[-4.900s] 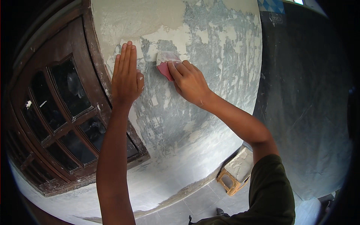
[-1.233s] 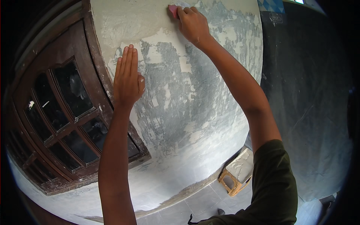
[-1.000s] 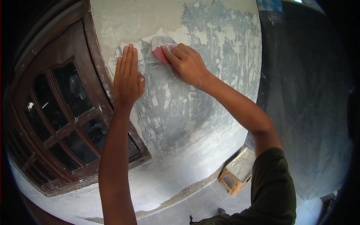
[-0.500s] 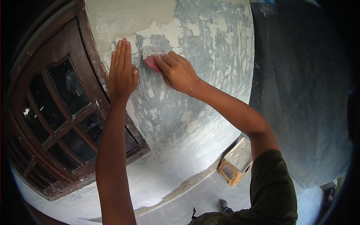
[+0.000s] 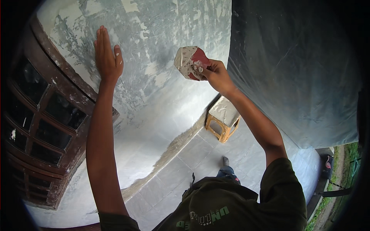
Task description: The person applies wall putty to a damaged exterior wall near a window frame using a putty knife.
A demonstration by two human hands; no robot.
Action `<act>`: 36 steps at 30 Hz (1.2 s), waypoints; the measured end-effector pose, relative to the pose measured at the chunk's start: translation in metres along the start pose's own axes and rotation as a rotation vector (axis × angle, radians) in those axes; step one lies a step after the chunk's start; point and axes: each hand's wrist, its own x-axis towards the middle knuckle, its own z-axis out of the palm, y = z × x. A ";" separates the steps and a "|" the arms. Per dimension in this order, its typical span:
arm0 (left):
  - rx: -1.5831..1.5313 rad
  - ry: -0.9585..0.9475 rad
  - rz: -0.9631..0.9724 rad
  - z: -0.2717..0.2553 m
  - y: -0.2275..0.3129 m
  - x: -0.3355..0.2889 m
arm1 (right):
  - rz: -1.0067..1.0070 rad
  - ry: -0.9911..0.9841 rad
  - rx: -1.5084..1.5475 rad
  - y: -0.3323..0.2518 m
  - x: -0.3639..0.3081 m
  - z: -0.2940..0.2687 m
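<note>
My left hand (image 5: 108, 57) lies flat against the patchy grey-and-white wall (image 5: 142, 50), its fingers stretched upward and the thumb apart, with a white smear on the thumb. In my right hand (image 5: 219, 79) is a red putty scraper (image 5: 200, 57), pinched between thumb and fingers. Wet whitish putty coats much of the scraper's blade, which is lifted off the wall and turned towards me. The fingers behind the scraper are partly hidden.
Low by the wall stands a yellow-orange stool (image 5: 219, 129) with a putty-covered board (image 5: 224, 110) on top. At left is a brown wooden window frame (image 5: 73, 131) with dark panes. A dark sheet (image 5: 293, 69) hangs at right. Grey tiles (image 5: 181, 165) cover the floor.
My right hand has drawn the scraper off the wall and out to the right, turning its putty-coated face into view. The view has swung down and right. My left hand stays on the wall.
</note>
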 end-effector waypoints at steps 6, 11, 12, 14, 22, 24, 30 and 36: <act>-0.138 -0.150 -0.194 0.090 0.126 -0.069 | 0.181 0.134 0.068 0.034 -0.020 -0.098; -0.291 -0.345 -0.409 0.174 0.226 -0.113 | 0.341 0.115 0.089 0.106 -0.024 -0.188; -0.361 -0.376 -0.459 0.190 0.251 -0.121 | 0.380 0.104 0.091 0.121 -0.028 -0.210; -0.411 -0.455 -0.530 0.216 0.291 -0.140 | 0.440 0.121 0.149 0.148 -0.033 -0.249; -0.451 -0.741 -0.819 0.270 0.405 -0.226 | 0.778 0.091 -0.159 0.243 -0.061 -0.359; -0.490 -0.818 -0.904 0.276 0.431 -0.250 | 0.816 0.091 -0.160 0.283 -0.080 -0.385; -0.520 -0.964 -1.079 0.274 0.485 -0.331 | 0.853 -0.076 -0.368 0.374 -0.129 -0.418; -0.566 -1.027 -1.245 0.262 0.520 -0.399 | 0.661 -0.446 -0.955 0.444 -0.137 -0.437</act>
